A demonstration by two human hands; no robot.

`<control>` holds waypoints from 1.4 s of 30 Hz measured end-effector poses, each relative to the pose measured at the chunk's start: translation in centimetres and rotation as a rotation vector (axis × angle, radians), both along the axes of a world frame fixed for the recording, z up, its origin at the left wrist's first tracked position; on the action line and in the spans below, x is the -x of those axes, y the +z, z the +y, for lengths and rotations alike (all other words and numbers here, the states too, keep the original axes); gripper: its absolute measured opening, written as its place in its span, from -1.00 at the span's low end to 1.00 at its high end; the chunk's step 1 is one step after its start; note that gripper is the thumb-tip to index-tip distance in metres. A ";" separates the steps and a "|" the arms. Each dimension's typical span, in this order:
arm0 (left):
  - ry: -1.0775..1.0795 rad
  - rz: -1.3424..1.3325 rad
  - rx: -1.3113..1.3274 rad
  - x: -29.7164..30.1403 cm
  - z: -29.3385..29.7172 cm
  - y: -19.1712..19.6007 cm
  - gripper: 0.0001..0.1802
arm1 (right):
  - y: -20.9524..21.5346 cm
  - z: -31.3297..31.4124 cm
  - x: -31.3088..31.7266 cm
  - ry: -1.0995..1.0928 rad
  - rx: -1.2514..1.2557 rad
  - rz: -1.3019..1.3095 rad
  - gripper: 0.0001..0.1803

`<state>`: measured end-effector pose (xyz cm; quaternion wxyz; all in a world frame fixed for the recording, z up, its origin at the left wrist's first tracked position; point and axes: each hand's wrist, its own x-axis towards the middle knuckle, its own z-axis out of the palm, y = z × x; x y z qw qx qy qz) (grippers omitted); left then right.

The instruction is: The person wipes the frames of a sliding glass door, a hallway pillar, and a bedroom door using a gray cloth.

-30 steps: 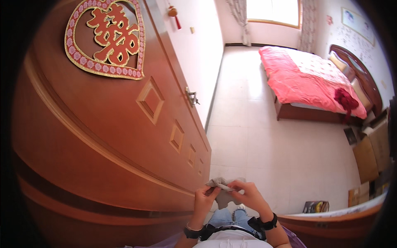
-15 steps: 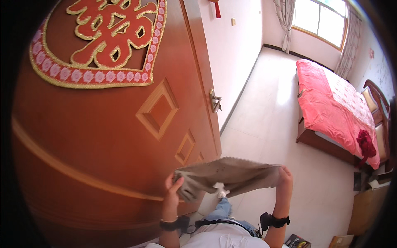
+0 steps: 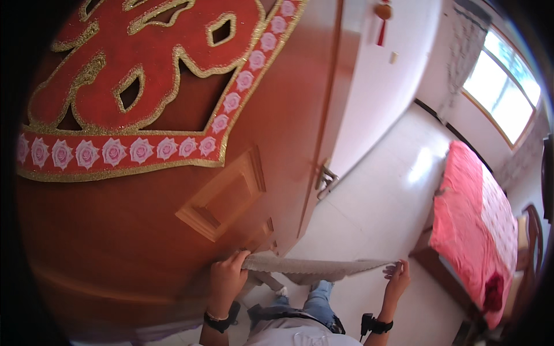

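A grey-brown cloth (image 3: pixel 311 267) with a scalloped edge is stretched sideways between my hands, in front of my legs. My left hand (image 3: pixel 229 275) is closed on its left end, close to the brown wooden door (image 3: pixel 144 230). The right end is pinched in my right hand (image 3: pixel 397 278), out over the light floor. The cloth's middle sags slightly, and a loose part hangs down beside my left hand. Black bands are around both wrists.
The door stands open on my left, with a metal handle (image 3: pixel 326 180) and a red-and-gold decoration (image 3: pixel 115 151) on it. A bed (image 3: pixel 467 202) with pink bedding is on the right. Beyond it is a window (image 3: pixel 502 86).
The view has moved closer to the door. The cloth has gone from a wide, draped spread to a narrower, tauter strip. Both hands still hold its ends, and the left now shows its back.
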<state>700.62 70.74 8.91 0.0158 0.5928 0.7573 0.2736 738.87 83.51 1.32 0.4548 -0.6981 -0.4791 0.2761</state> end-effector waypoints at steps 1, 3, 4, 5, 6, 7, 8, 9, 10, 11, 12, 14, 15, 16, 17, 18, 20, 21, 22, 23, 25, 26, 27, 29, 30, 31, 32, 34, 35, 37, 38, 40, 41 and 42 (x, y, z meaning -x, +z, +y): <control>0.028 0.026 0.025 0.2 -0.1 -1.3 -0.64 | -1.3 2.3 0.6 0.045 -0.157 -0.012 -0.77; 0.184 0.020 0.194 -0.4 -0.6 -1.7 -0.69 | -0.7 6.0 2.5 0.106 -0.288 -0.104 -0.79; 0.263 0.017 0.287 -0.9 -1.1 -1.8 -0.71 | 0.3 7.9 3.4 0.179 -0.337 -0.048 -0.80; 0.334 0.049 0.321 -1.5 -1.7 -2.0 -0.73 | 1.6 10.0 4.6 0.246 -0.393 0.025 -0.80; 0.406 0.079 0.357 -2.4 -2.4 -2.8 -0.75 | 2.4 12.0 5.7 0.313 -0.447 0.100 -0.80; 0.480 0.109 0.393 -3.1 -3.2 -3.5 -0.76 | 3.3 14.1 6.7 0.423 -0.493 0.116 -0.81; 0.544 0.080 0.441 -3.8 -3.7 -4.0 -0.77 | 4.2 15.9 8.2 0.502 -0.556 0.087 -0.80; 0.605 0.046 0.487 -4.6 -4.0 -4.6 -0.77 | 4.8 17.5 9.8 0.588 -0.620 0.088 -0.77; 0.664 0.008 0.529 -5.2 -4.4 -5.3 -0.76 | 5.5 18.8 11.6 0.671 -0.688 0.090 -0.73; 0.611 -0.080 0.668 -5.3 -5.2 -6.0 -0.71 | 6.3 19.6 13.7 0.737 -0.699 0.172 -0.64; 0.642 -0.402 0.534 -5.9 -4.9 -4.6 -0.69 | 7.1 20.0 16.0 0.794 -0.714 0.252 -0.55; 0.669 -1.029 0.176 -8.4 -4.3 -0.3 -0.64 | 9.1 19.7 20.7 0.957 -0.783 0.209 -0.22; 0.661 -1.171 0.065 -9.2 -4.6 0.7 -0.60 | 10.4 19.5 22.7 0.966 -0.817 0.184 -0.21; 0.682 -1.235 -0.068 -9.7 -5.2 1.0 -0.60 | 11.4 19.2 24.6 0.976 -0.846 0.157 -0.17; 0.702 -1.297 -0.192 -10.3 -6.0 1.1 -0.59 | 12.1 18.9 26.4 0.988 -0.860 0.117 -0.14; 0.714 -1.353 -0.316 -10.8 -6.6 1.2 -0.59 | 12.4 18.6 28.0 0.995 -0.875 0.075 -0.11; 0.790 -1.179 -0.459 -11.7 -7.8 0.4 -0.57 | 11.5 17.0 31.4 0.881 -1.100 0.035 -0.08; 0.779 -1.059 -0.527 -11.8 -9.3 -0.9 -0.56 | 11.7 15.7 32.4 0.851 -1.175 0.005 -0.09; 0.772 -0.935 -0.589 -12.1 -10.7 -2.2 -0.56 | 12.0 13.7 33.4 0.824 -1.246 -0.021 -0.10; 0.958 -0.849 -0.660 -12.4 -12.0 -3.5 -0.54 | 12.3 11.2 34.2 0.840 -1.271 -0.023 -0.12; 1.287 -0.659 -0.757 -12.2 -14.4 -5.1 -0.52 | 11.7 7.0 35.4 0.923 -1.295 -0.024 -0.14; 1.247 -0.653 -0.839 -11.5 -15.2 -3.9 -0.49 | 11.3 5.2 36.2 0.984 -1.298 0.000 -0.16; 1.194 -0.652 -0.918 -10.6 -16.1 -2.6 -0.46 | 10.8 3.6 36.6 1.030 -1.265 -0.005 -0.18; 1.117 -0.603 -1.055 -9.3 -18.1 0.3 -0.43 | 10.8 -0.7 37.3 1.254 -1.165 0.103 -0.21; 1.096 -0.556 -1.095 -8.2 -19.0 1.3 -0.42 | 10.8 -3.0 38.1 1.335 -1.183 0.168 -0.25; 1.068 -0.513 -1.132 -6.8 -19.4 1.5 -0.42 | 10.4 -4.9 38.9 1.411 -1.202 0.213 -0.28; 1.088 -0.428 -1.150 -5.7 -20.5 2.4 -0.41 | 10.3 -7.3 39.7 1.535 -1.183 0.301 -0.35; 1.079 -0.291 -1.175 -2.2 -21.1 2.9 -0.40 | 9.7 -10.5 41.3 1.817 -1.107 0.470 -0.46; 1.071 -0.204 -1.188 -0.8 -21.4 3.3 -0.39 | 9.4 -12.1 41.9 1.991 -1.021 0.587 -0.50; 1.036 0.006 -1.138 2.1 -21.4 4.1 -0.37 | 8.9 -14.0 44.1 2.002 -1.120 0.671 -0.53; 1.016 0.126 -1.093 3.3 -21.5 4.3 -0.37 | 10.2 -14.6 44.0 1.889 -1.228 0.620 -0.53; 0.904 0.545 -0.801 5.2 -22.2 5.2 -0.32 | 10.6 -14.6 44.3 1.740 -1.279 0.569 -0.56; 0.837 0.746 -0.664 6.0 -22.0 5.7 -0.30 | 10.8 -13.4 43.8 1.711 -1.237 0.563 -0.58; 0.871 0.724 -0.661 6.6 -21.4 5.9 -0.28 | 10.9 -11.8 43.0 1.814 -1.060 0.360 -0.58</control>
